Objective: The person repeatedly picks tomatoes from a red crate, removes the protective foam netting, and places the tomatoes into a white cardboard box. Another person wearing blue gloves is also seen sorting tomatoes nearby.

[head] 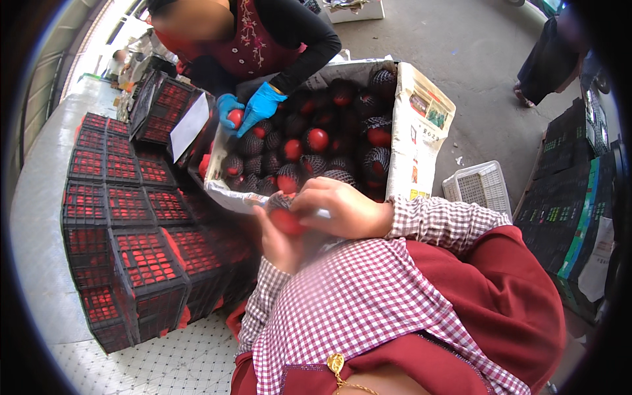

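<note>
Between my two hands is a round red fruit (pixel 286 221), partly wrapped in a dark foam net sleeve. My left hand (pixel 281 247) cups it from the left and below, while the fingers of my right hand (pixel 340 207) touch it from the right. Just beyond my hands stands a large bin lined with newspaper (pixel 415 143). Inside it lie many red fruits (pixel 317 139), most in dark net sleeves. The exact kind of fruit cannot be told.
Across the bin, a co-worker in blue gloves (pixel 259 106) holds another red fruit (pixel 235 117). Stacked black crates (pixel 148 296) with red contents stand at left. A white plastic basket (pixel 503 187) sits on the floor at right, near more dark crates (pixel 558 197). Another person (pixel 548 64) is at upper right.
</note>
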Motion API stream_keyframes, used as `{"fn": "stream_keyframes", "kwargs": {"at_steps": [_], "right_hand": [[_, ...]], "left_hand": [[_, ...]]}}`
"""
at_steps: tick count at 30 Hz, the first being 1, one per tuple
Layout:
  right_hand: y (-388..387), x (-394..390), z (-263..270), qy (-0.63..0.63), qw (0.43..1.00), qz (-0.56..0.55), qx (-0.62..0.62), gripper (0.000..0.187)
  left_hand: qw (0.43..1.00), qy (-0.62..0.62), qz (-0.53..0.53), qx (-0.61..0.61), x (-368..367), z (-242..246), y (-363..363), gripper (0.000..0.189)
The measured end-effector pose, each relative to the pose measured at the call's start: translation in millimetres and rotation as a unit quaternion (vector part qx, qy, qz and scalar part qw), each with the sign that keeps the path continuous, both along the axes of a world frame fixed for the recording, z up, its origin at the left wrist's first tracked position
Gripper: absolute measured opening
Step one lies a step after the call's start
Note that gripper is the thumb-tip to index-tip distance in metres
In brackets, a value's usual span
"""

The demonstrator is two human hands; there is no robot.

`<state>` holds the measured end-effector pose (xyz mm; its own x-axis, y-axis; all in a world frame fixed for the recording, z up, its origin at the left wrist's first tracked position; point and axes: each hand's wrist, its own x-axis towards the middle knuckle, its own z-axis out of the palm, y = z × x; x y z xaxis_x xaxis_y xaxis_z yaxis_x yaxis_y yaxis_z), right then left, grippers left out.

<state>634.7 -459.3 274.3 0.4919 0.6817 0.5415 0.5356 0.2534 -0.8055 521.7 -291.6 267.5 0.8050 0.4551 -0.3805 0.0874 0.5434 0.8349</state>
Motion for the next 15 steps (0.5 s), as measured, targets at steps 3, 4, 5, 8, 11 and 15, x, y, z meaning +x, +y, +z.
{"fn": "stream_keyframes", "kwargs": {"at_steps": [3,4,5,8,11,15], "right_hand": [[2,4,-2,-0.069,0.994,-0.034,-0.073,0.051],[3,8,-7,-0.115,0.987,-0.031,-0.105,0.071],[4,14,-7,-0.12,0.983,-0.034,-0.136,0.074],[11,33,-6,-0.16,0.957,-0.044,-0.237,0.091],[15,65,3,-0.173,0.945,-0.058,-0.273,0.102],[13,115,-13,-0.099,0.925,0.013,-0.366,0.089]], "left_hand": [[0.994,0.094,-0.037,-0.048,3,23,-10,0.072],[0.994,0.078,-0.061,-0.037,6,23,-10,0.07],[0.994,0.063,-0.083,-0.026,11,23,-9,0.068],[0.983,0.028,-0.182,0.021,33,37,-11,0.069],[0.948,0.041,-0.268,0.168,68,41,-12,0.088],[0.931,0.101,-0.316,0.151,91,24,10,0.076]]}}
